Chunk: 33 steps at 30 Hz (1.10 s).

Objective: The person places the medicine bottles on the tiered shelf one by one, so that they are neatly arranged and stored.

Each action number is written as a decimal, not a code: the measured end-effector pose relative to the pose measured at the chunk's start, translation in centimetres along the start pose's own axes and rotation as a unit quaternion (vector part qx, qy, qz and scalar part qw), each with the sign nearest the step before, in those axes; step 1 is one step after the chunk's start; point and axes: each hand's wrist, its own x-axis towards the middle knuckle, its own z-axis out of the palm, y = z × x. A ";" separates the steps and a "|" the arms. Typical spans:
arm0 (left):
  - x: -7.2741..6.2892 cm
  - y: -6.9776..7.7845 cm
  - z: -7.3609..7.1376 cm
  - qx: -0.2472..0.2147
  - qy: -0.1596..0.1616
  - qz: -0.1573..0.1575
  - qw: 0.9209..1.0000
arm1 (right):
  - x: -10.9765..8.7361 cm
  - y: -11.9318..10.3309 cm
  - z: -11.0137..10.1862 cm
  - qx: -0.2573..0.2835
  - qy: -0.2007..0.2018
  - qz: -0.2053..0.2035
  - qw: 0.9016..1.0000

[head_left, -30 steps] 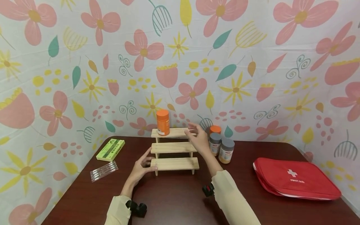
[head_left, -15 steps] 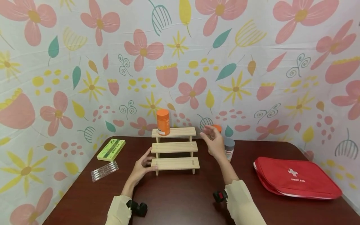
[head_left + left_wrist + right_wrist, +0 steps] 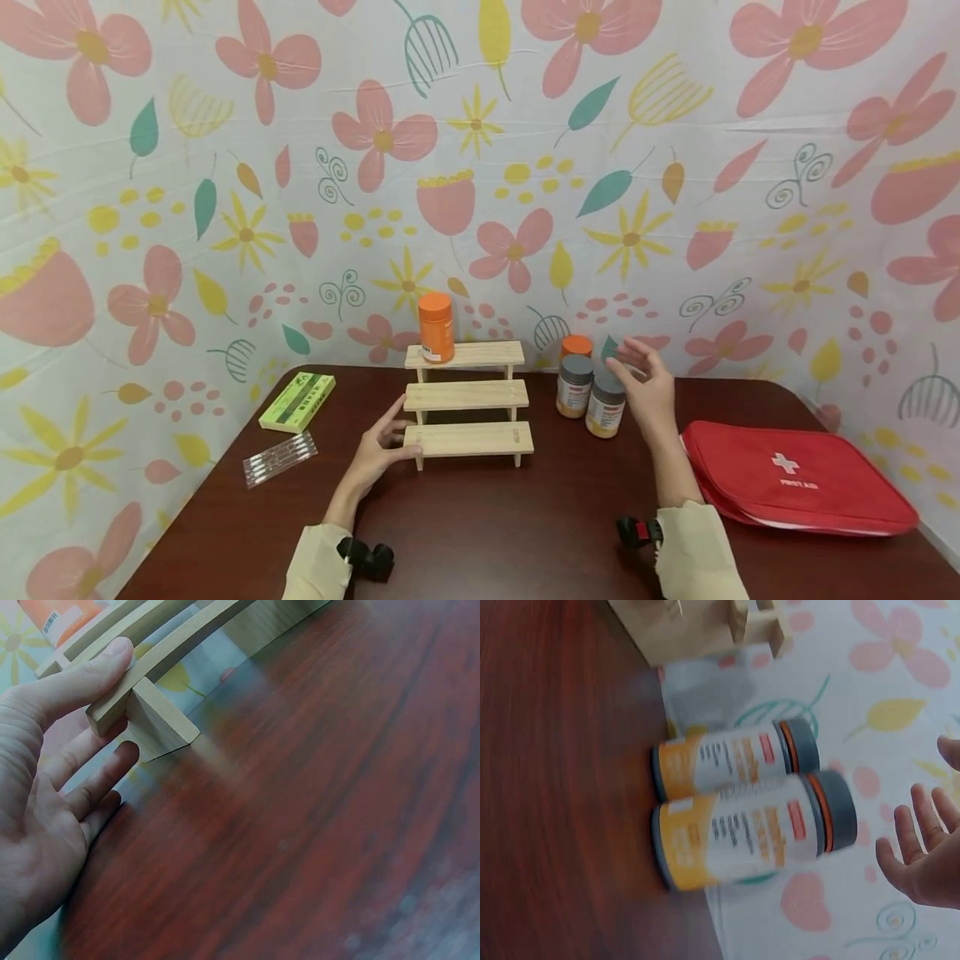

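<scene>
A three-tier wooden display rack [image 3: 467,397] stands on the table. My left hand [image 3: 375,450] grips the left end of its lowest step; in the left wrist view the thumb [image 3: 105,671] lies on top and a finger reaches under. An orange bottle [image 3: 437,330] stands upright at the left of the top step. Right of the rack are two grey-lidded bottles, one [image 3: 574,388] slightly behind the other [image 3: 604,410], with an orange-lidded bottle [image 3: 576,345] mostly hidden behind them. My right hand [image 3: 649,390] hovers just right of these bottles, fingers spread loosely, holding nothing.
A red first aid pouch [image 3: 798,477] lies at the right of the dark table [image 3: 480,533]. At the left are a yellow-green box [image 3: 297,402] and a clear pack of swabs [image 3: 280,459]. A flower-print cloth [image 3: 300,167] hangs behind the table.
My right hand has moved right, from beside the rack's top step, across the bottles to their right side. The left hand and the rack stay in place.
</scene>
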 end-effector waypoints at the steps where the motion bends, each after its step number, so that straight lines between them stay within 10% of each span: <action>1: 0.0 0.0 0.0 0.001 0.000 0.000 1.000 | 0.0 0.2 -0.2 -0.002 0.000 0.003 1.000; 33: 0.0 -0.1 0.2 -0.005 0.006 0.001 1.000 | 0.2 5.3 -1.9 -0.050 -0.157 0.123 0.979</action>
